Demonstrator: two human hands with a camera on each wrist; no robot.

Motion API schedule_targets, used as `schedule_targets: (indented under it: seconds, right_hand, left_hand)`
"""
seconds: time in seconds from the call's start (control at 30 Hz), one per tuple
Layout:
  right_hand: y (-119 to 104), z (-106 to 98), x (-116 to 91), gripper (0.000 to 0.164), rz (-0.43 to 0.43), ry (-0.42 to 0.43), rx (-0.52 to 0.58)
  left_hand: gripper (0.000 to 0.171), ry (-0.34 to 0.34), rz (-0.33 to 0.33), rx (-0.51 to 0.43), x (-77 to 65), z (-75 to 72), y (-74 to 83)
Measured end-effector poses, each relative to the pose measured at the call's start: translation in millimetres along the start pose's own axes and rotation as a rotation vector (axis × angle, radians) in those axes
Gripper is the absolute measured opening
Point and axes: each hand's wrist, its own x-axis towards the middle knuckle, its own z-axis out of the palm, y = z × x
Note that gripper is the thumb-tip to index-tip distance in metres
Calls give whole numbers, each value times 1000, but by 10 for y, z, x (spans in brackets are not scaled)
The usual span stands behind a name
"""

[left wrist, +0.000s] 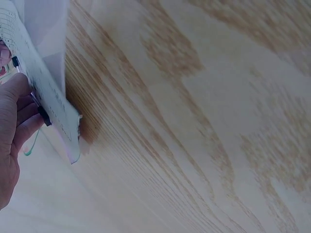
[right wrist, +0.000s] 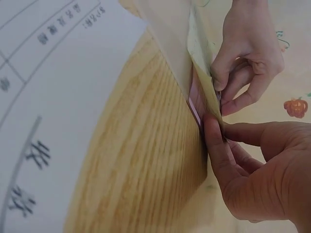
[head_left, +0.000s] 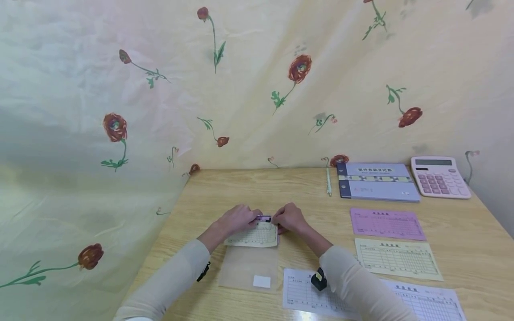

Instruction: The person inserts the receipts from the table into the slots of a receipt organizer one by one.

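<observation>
A pad of printed forms, pale yellow on top (head_left: 257,236), lies over the upper part of a translucent folder (head_left: 241,267) with a white label. A pink sheet (right wrist: 195,97) shows beneath the yellow one. At the forms' top edge is a metal clip bar with black ends (left wrist: 44,116). My left hand (head_left: 240,218) pinches this clip, thumb on one side and fingers on the other. My right hand (head_left: 290,218) pinches the forms' top right corner between thumb and forefinger, seen closely in the right wrist view.
Loose white forms (head_left: 305,294), a yellow form (head_left: 397,258) and a pink form (head_left: 387,224) lie to the right. Farther back are a pen (head_left: 329,182), a blue ledger book (head_left: 377,182) and a calculator (head_left: 440,177). A flowered cloth (head_left: 249,89) hangs behind the table.
</observation>
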Motion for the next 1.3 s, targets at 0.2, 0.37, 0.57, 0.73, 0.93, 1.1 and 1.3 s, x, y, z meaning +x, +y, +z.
schedule_targets:
  seconds: [0.2,0.37,0.57,0.73,0.93,1.1,1.3]
  right_hand:
    - [10,26,-28,13,1,26,8]
    - [14,48,-28,14,-14,36,8]
    - [9,59,-12,16,-7,38,5]
    - [18,77,8,18,1,37,-7]
    - [24,83,18,17,11,41,-3]
    - [33,92,45,16,23,44,-1]
    - [36,101,74,15,28,52,8]
  left_hand:
    - [19,-1,5,13,2,0,-6]
    - [21,-17,-10,2,7,-20,1]
    - [22,-15,-18,-3,3,-24,2]
    - [21,-6,-14,2,4,-10,-3]
    - [21,6,-5,5,3,9,-15]
    - [20,14,8,19,6,23,-24]
    - [19,15,9,16,13,20,-28]
